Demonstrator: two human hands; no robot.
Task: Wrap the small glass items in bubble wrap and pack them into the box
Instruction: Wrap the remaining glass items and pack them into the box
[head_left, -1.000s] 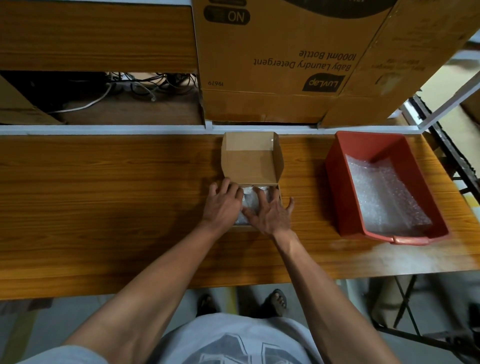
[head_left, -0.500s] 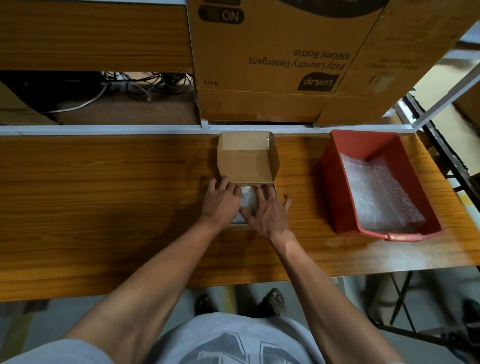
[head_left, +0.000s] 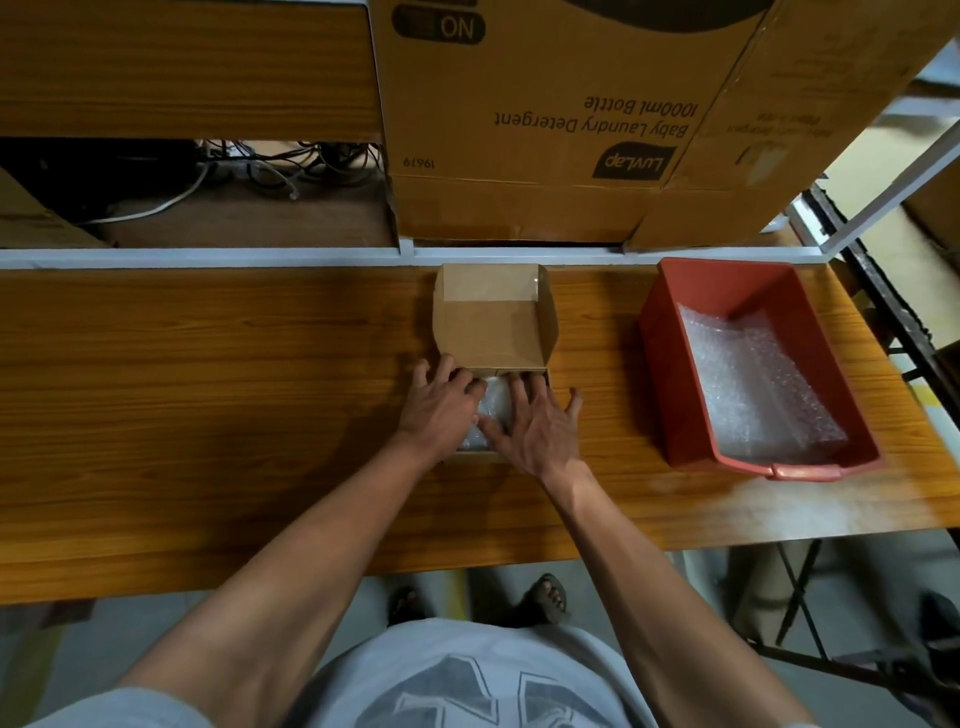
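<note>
bubble wrap (head_left: 491, 410) fills the open box (head_left: 496, 317) on the bench (head_left: 208, 395), pressed flat under the left hand (head_left: 441, 410) and right hand (head_left: 535, 431), fingers straight and spread.

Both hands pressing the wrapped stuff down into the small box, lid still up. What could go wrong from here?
1. Both the left hand and right hand press on the bubble-wrapped bundle; too much force could crack glass inside.
2. The bundle seems to fill the small box; its raised lid may not close flat.
3. The hands hide most of the box, so a snagged flap could go unnoticed.
</note>
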